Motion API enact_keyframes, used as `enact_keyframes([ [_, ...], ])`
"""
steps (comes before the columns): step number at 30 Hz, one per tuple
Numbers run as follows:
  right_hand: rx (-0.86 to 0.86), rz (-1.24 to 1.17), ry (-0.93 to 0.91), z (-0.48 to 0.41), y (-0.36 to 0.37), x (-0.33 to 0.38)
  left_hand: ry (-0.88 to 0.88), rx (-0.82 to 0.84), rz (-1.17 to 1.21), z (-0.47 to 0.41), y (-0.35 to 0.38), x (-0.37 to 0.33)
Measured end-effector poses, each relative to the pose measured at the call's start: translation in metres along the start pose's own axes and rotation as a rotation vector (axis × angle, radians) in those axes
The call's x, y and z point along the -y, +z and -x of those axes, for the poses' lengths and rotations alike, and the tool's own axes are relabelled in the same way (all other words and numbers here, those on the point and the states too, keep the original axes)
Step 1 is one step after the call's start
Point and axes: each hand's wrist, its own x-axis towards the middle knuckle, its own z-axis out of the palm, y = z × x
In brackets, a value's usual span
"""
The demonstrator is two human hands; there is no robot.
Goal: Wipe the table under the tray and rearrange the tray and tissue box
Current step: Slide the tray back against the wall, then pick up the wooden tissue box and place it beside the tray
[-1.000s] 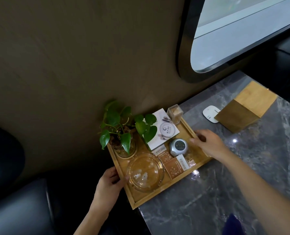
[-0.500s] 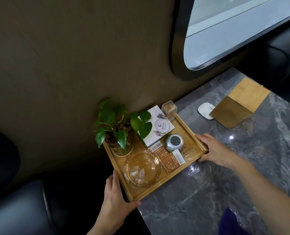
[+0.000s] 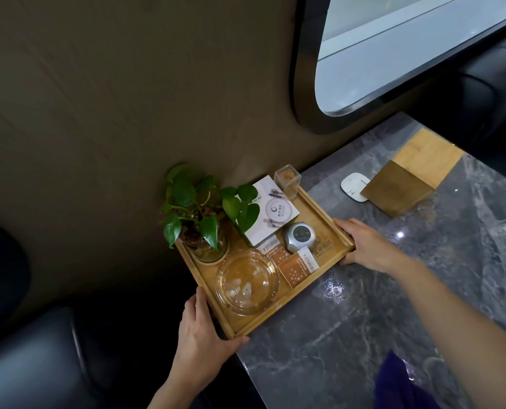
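Observation:
A wooden tray point(image 3: 330, 215) sits at the near left corner of the grey marble table point(image 3: 378, 305), against the brown wall. It carries a potted green plant point(image 3: 204, 214), a clear glass ashtray point(image 3: 247, 283), a white card box point(image 3: 272, 212), a silver round device point(image 3: 299, 236), orange packets point(image 3: 297, 265) and a clear toothpick holder point(image 3: 287, 180). My left hand point(image 3: 201, 335) grips the tray's near left corner. My right hand point(image 3: 364, 245) grips its right corner. The wooden tissue box point(image 3: 411, 175) stands further back on the table, apart from the tray.
A white flat pad point(image 3: 352, 185) lies beside the tissue box. A purple cloth point(image 3: 399, 385) lies at the bottom edge of the table. Dark seats point(image 3: 33, 364) flank the table on the left and far right. A rounded window point(image 3: 408, 48) is set in the wall.
My left hand slid from the tray's left rim down to its near corner. My right hand moved from inside the tray's right rim to grip its outer corner.

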Motion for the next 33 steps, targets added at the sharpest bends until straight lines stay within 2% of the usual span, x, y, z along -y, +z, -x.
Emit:
enact_keyframes([
  [3, 0.006, 0.057, 0.01, 0.003, -0.001, 0.005, 0.001, 0.017, -0.106, -0.001, -0.003, -0.003],
  [8, 0.019, 0.108, 0.06, 0.011, -0.004, 0.011, 0.019, 0.085, -0.427, 0.001, -0.02, -0.015],
  [11, 0.021, 0.108, 0.081, 0.019, -0.01, 0.01, 0.065, 0.127, -0.49, 0.003, -0.041, -0.031],
  [16, -0.012, -0.009, 0.141, 0.044, -0.031, 0.003, 0.227, 0.134, -0.386, 0.012, -0.059, -0.084],
  [23, -0.2, -0.077, 0.118, 0.072, -0.073, -0.004, 0.521, 0.206, -0.11, -0.008, -0.038, -0.177],
  [30, -0.606, -0.262, 0.215, 0.071, -0.104, -0.025, 0.7, 0.164, 0.178, -0.051, 0.006, -0.271],
  [33, -0.748, -0.454, 0.29, 0.058, -0.112, -0.032, 0.666, 0.169, 0.284, -0.076, 0.029, -0.302],
])
